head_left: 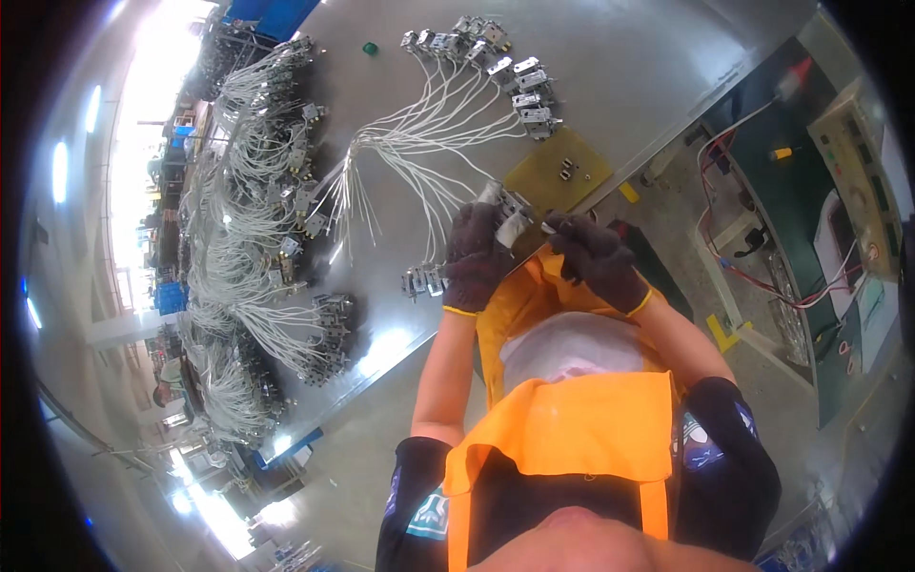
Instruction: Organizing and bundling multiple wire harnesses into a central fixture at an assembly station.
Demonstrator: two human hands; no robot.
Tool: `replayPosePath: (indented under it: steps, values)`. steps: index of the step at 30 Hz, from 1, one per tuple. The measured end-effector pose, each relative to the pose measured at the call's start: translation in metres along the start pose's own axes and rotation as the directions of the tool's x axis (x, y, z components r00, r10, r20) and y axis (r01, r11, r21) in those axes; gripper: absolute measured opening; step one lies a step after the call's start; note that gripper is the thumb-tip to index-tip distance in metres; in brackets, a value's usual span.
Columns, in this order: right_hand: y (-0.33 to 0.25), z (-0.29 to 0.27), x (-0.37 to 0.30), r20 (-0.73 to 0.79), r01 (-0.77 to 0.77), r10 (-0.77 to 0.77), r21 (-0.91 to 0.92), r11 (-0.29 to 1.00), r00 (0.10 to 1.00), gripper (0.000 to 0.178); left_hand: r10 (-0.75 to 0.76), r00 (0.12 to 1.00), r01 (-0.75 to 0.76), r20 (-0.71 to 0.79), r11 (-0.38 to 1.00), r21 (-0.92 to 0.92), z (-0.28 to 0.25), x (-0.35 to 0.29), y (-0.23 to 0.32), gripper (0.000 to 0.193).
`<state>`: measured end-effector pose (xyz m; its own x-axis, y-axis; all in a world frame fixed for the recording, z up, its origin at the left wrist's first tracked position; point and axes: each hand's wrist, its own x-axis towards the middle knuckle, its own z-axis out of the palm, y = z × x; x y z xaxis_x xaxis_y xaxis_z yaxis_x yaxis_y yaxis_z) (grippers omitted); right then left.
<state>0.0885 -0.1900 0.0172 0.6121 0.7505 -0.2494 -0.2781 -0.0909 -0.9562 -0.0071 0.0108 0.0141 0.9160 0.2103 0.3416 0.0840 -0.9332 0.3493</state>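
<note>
Dark gloves with yellow cuffs cover both hands. My left hand (pixel 473 255) is closed on a small metal connector (pixel 513 205) at the table's near edge; white material shows beside it. My right hand (pixel 596 255) is just right of it, thumb and fingers pinched; a small light tip shows at the fingers, too small to name. Beyond my hands lies a yellowish mat (pixel 572 157) with several small metal pieces (pixel 566 170) on it. A bundle of white wires (pixel 381 138) fans out over the table, with metal connectors (pixel 519 91) at its far ends.
Large heaps of white-wired bundles (pixel 243 214) cover the left of the grey metal table (pixel 629 67). More connectors (pixel 423 280) lie left of my left hand. A green cap (pixel 370 48) sits at the far side. At right stand a green bench (pixel 762 143) and a beige instrument box (pixel 855 167) with red leads.
</note>
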Motion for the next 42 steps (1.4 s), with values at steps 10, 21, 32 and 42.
replayPosePath:
  steps: [10,21,32,42]
  values:
    - [0.016,0.006,0.027,0.255,0.666,-0.790,-0.706,0.241,0.557,0.034,-0.270,0.961,0.264,-0.059,0.959,-0.100,-0.005,0.015,0.037,0.045]
    - [0.027,0.031,0.007,-0.003,-0.107,0.115,0.350,0.931,0.993,0.024,-0.116,0.989,0.114,-0.087,0.993,-0.031,-0.022,0.012,0.044,0.056]
    - [-0.010,-0.014,0.073,-0.218,0.518,-0.494,0.066,0.853,0.841,0.025,0.122,0.982,-0.143,-0.144,0.979,-0.147,-0.032,0.030,0.037,0.031]
    - [0.043,-0.024,0.053,-0.017,0.626,-0.888,-0.703,0.338,0.459,0.018,-0.305,0.937,0.350,0.171,0.827,-0.440,-0.021,0.019,0.023,0.055]
